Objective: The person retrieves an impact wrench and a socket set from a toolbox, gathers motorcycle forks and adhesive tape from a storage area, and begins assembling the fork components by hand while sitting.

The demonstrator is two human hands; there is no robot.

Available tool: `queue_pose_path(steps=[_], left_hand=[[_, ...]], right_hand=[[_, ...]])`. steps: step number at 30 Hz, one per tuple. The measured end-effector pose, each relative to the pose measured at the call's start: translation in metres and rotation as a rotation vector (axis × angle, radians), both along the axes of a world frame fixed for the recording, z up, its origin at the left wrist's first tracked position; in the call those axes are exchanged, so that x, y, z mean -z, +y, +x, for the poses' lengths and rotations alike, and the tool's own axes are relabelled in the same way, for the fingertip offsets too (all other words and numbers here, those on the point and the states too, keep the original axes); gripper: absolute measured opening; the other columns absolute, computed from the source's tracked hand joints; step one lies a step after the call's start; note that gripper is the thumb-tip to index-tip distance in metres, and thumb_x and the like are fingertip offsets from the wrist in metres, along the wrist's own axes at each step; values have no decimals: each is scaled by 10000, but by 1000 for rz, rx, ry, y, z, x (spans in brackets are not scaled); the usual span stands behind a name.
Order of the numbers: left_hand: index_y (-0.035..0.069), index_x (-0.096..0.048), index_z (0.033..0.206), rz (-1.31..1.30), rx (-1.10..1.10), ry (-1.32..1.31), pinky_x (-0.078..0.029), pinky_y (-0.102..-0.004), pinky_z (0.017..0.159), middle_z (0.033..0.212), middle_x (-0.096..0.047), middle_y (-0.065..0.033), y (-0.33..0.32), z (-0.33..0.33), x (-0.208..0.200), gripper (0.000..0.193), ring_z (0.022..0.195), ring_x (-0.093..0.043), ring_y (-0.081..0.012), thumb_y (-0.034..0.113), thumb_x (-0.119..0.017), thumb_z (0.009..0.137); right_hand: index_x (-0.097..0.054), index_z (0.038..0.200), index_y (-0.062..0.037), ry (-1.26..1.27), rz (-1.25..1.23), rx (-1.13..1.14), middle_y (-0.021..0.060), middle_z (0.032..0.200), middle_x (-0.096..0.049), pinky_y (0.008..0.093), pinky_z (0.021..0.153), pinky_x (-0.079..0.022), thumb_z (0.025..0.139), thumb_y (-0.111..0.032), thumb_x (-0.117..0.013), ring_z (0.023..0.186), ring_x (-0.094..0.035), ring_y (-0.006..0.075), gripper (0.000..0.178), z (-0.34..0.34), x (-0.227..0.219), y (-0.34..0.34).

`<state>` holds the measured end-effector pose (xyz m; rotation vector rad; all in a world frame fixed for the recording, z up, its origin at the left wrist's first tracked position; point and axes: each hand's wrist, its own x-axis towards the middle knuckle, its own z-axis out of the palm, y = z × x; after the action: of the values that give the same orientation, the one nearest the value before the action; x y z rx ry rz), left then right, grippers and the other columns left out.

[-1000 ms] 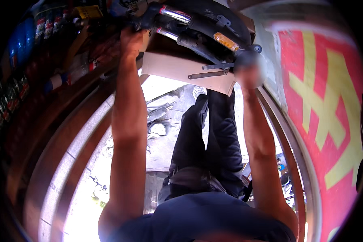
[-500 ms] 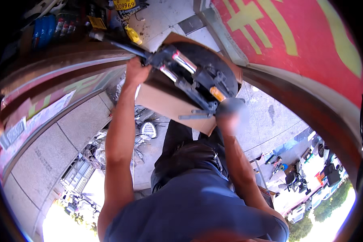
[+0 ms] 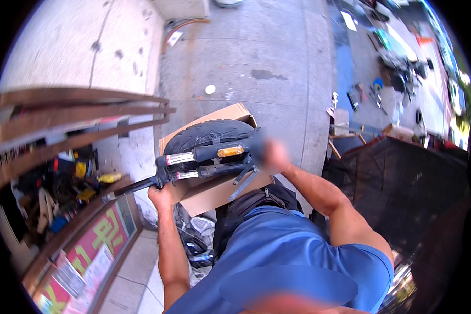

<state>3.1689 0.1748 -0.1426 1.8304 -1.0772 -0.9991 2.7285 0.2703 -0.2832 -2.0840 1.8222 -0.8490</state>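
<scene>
In front of my waist is an open cardboard box [image 3: 206, 198] with a black tyre [image 3: 206, 133] standing partly in it. A black motorcycle front fork [image 3: 206, 153] lies across it, with two shiny tubes, an orange reflector [image 3: 230, 152] and a long stem pointing left. My left hand [image 3: 161, 196] is closed round the fork by the clamp at the base of the stem, against the box's left edge. At the fork's right end is my right hand [image 3: 276, 157], its fingers blurred; it appears to grip the fork there. A thin metal bracket [image 3: 240, 180] hangs below that end.
Brown door-frame bars [image 3: 83, 111] jut in from the left, above a cluttered shop interior [image 3: 63, 188]. A dark tarp [image 3: 392, 183] stands close on my right. Paved ground [image 3: 246, 68] stretches ahead, with a parked scooter [image 3: 400, 70] at far right. Plastic-wrapped parts [image 3: 196, 243] lie near my legs.
My view and body have turned to the right, from the doorway toward the open pavement. The box, tyre and fork have come along, and the fork now lies more level across me.
</scene>
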Motion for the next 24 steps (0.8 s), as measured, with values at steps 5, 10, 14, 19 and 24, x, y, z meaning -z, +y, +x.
queue_pose_path(steps=[5, 10, 14, 19, 24], left_hand=[[-49, -683, 916, 67, 274, -28, -491, -301, 718, 842, -689, -57, -58, -167, -15, 176, 753, -605, -124, -2, -690, 747], [-31, -702, 939, 68, 659, -252, -488, -304, 715, 834, -686, -58, -224, -408, -78, 208, 766, -601, -123, 27, -676, 740], [-45, -686, 890, -88, 903, -260, -457, -297, 620, 766, -648, -34, -321, -595, -85, 166, 685, -534, -103, 26, -648, 745], [-61, -684, 896, -140, 1225, -155, -479, -341, 660, 766, -682, -87, -404, -846, -134, 215, 704, -571, -132, 110, -692, 768], [-75, -689, 888, 5, 1459, 46, -499, -306, 687, 780, -668, -53, -464, -1048, -138, 202, 725, -571, -116, 113, -696, 815]], right_hand=[[-672, 1065, -66, -181, 465, 610, 247, 851, -672, 547, 790, -498, 785, -178, -548, 829, -642, 449, 327, -109, -112, 30], [-677, 1050, -73, -249, 420, 947, 236, 860, -674, 535, 790, -500, 776, -156, -565, 850, -642, 443, 307, -259, -146, -22], [-679, 1088, -78, -296, 389, 1190, 238, 851, -670, 528, 769, -503, 787, -125, -574, 844, -639, 448, 322, -368, -188, -48], [-679, 1111, -105, -363, 254, 1479, 236, 842, -669, 523, 744, -509, 801, -131, -579, 828, -650, 437, 327, -503, -224, -85], [-629, 949, -54, -349, 179, 1673, 251, 793, -621, 547, 680, -483, 758, -137, -588, 791, -619, 458, 212, -623, -187, -138]])
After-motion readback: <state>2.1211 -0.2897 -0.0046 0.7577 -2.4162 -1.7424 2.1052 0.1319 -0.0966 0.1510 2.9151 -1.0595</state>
